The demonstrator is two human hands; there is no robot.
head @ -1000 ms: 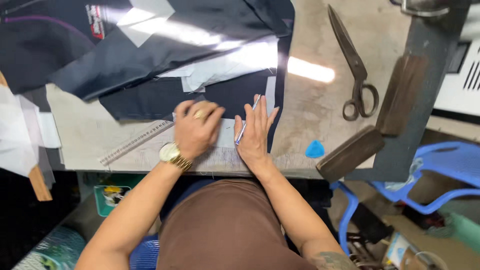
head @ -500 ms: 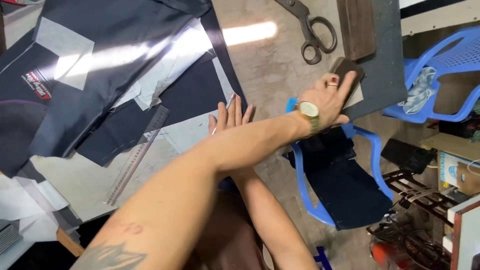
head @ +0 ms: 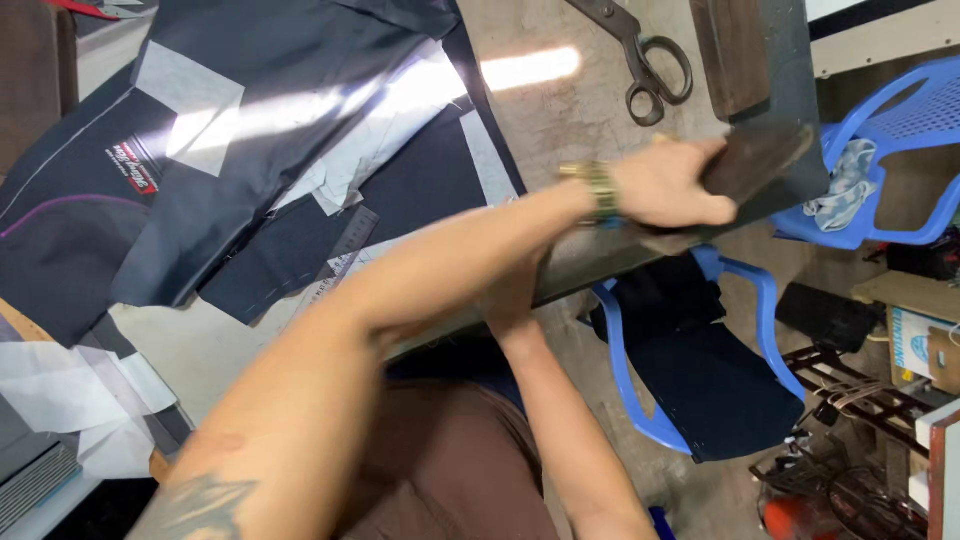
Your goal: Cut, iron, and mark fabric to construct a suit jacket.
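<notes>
Left hand [head: 665, 185] clamped round a dark wooden block [head: 752, 165], lifted over the worktop [head: 590, 100] right edge, below the scissors [head: 640, 55]. Right hand hidden behind the left forearm; grip can't be told.

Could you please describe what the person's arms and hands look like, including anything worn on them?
Both arms are bare, with no sleeves or gloves. The left hand has a gold-coloured watch on its wrist, and the left upper arm carries a dark tattoo. The right hand is mostly hidden behind the left forearm, so nothing worn on it can be made out.
</notes>
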